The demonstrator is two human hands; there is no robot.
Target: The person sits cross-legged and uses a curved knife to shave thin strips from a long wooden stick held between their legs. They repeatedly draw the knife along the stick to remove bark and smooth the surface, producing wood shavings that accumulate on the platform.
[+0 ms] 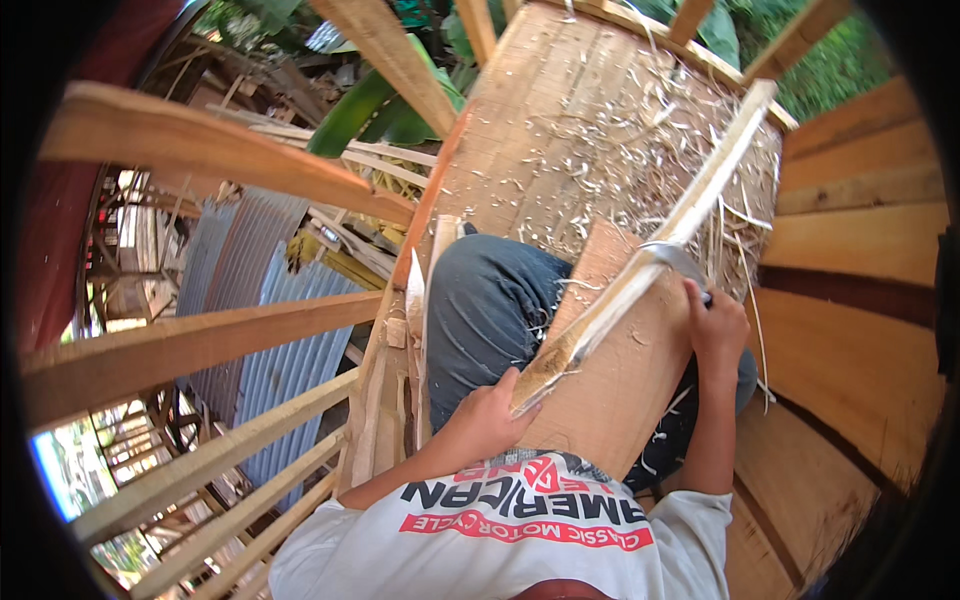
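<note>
A long pale strip of wood or bamboo point(606, 310) runs slantwise from my waist toward the far right. My left hand point(488, 418) is closed around its near end. In my right hand point(718, 325) is a knife with a curved metal blade point(676, 259), gripped by its dark handle. The blade lies across the strip around its middle, appearing to touch it. Below the strip a flat wooden board point(640, 375) rests over my lap, between my knees. The fingertips of my right hand are partly hidden.
Curled shavings point(650, 150) lie scattered over the plank floor point(500, 130) ahead. Wooden rails point(220, 335) stand at the left, with corrugated metal sheets point(290, 370) beyond them. A plank wall point(850, 240) closes off the right. My bent knee point(490, 290) is left of the board.
</note>
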